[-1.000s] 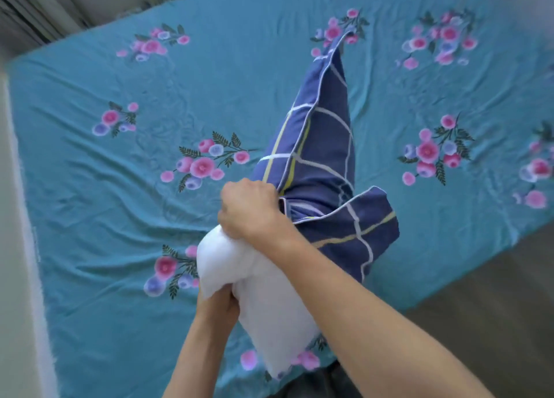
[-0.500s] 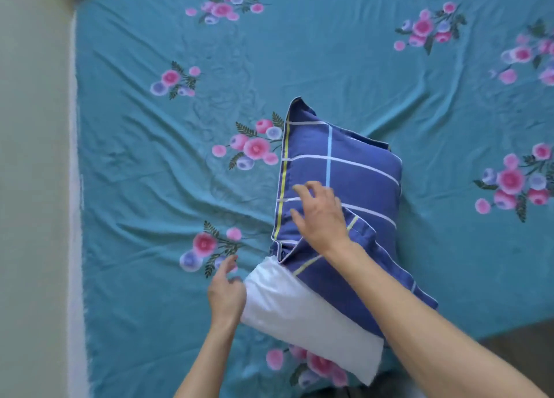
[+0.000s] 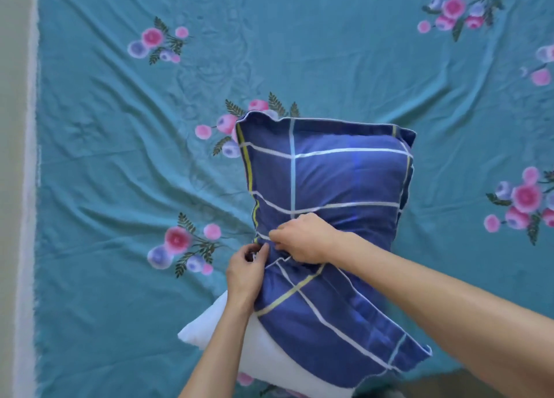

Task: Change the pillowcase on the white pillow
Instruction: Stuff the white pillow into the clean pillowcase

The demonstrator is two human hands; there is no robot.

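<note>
Teal floral bedsheet (image 3: 120,158) covered the bed; left hand (image 3: 244,273) and right hand (image 3: 302,241) pinched the blue checked pillowcase (image 3: 329,182) over the white pillow (image 3: 269,364).

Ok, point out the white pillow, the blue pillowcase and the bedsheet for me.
white pillow (image 3: 271,364), head view, on the bare near end sticking out of the case.
blue pillowcase (image 3: 344,176), head view, on its filled far half.
bedsheet (image 3: 120,158), head view, on bare teal cloth left of the pillow.
</note>
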